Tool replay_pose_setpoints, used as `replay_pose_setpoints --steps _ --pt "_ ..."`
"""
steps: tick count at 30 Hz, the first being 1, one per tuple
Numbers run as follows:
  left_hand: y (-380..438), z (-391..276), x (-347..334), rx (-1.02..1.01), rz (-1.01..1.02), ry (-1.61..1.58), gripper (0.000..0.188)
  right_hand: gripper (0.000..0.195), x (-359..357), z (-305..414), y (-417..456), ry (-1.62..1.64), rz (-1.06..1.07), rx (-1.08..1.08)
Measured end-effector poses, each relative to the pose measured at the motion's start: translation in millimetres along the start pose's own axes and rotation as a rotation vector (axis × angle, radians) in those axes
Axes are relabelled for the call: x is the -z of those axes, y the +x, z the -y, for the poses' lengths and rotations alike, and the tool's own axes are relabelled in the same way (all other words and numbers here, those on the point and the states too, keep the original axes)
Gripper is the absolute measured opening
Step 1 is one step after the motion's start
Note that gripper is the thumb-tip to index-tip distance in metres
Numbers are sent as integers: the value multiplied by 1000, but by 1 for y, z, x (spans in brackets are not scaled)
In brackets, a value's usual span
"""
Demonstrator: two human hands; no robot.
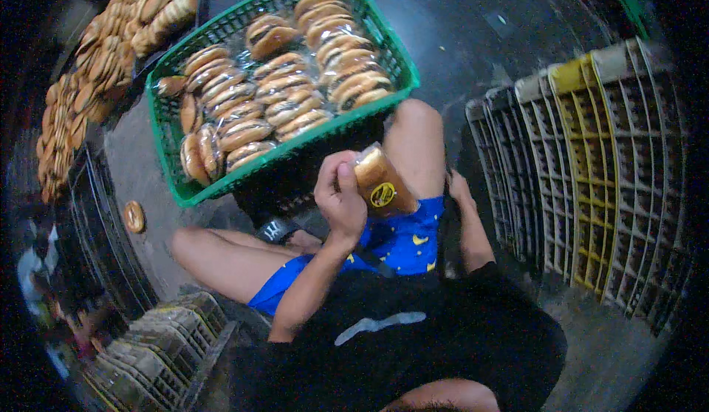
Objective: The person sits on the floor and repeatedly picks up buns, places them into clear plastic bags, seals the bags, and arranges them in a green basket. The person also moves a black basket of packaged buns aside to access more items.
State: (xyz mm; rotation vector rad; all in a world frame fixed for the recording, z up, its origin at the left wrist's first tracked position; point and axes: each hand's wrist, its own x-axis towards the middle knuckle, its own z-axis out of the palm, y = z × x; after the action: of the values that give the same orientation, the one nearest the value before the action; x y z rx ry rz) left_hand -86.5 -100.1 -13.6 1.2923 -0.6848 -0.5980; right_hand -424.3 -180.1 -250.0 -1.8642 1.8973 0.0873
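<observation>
My left hand [340, 190] grips a bread roll in a clear wrapper [385, 182] with a round yellow label, above my lap. My right hand [458, 185] hangs low beside my right thigh, partly hidden; its fingers are not clear. In front of me a green plastic basket [293, 147] with mesh sides holds rows of filled buns in clear wrappers [288, 93]. Some of these buns lean on edge at its left end, and one lies apart between the rows near the far side.
Unwrapped buns [105, 63] are heaped at the upper left. One bun [134, 216] lies alone on the grey floor. Stacked plastic crates [576, 179] stand at the right, with more crates [160, 351] at the lower left. A blurred person [72, 301] is at the far left.
</observation>
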Motion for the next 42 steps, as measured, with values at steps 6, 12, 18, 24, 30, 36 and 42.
replay_pose_setpoints --steps 6,12,18,24,30,36,42 --pt "3 11 32 100 -144 71 21 13 -12 25 -30 59 228 -107" --pt "4 13 40 149 -140 96 21 16 -19 -10 -64 185 242 -206" --pt "6 19 46 -316 -24 344 21 15 116 133 -64 901 326 326" --pt "13 6 35 -744 195 237 22 27 210 329 -93 617 495 1010" --pt "22 5 36 -557 96 246 28 35 148 352 -30 278 899 692" --pt "59 22 39 -87 -98 386 25 43 113 373 -41 880 660 490" --pt "224 64 57 -360 -238 278 29 40 113 368 -18 843 545 436"
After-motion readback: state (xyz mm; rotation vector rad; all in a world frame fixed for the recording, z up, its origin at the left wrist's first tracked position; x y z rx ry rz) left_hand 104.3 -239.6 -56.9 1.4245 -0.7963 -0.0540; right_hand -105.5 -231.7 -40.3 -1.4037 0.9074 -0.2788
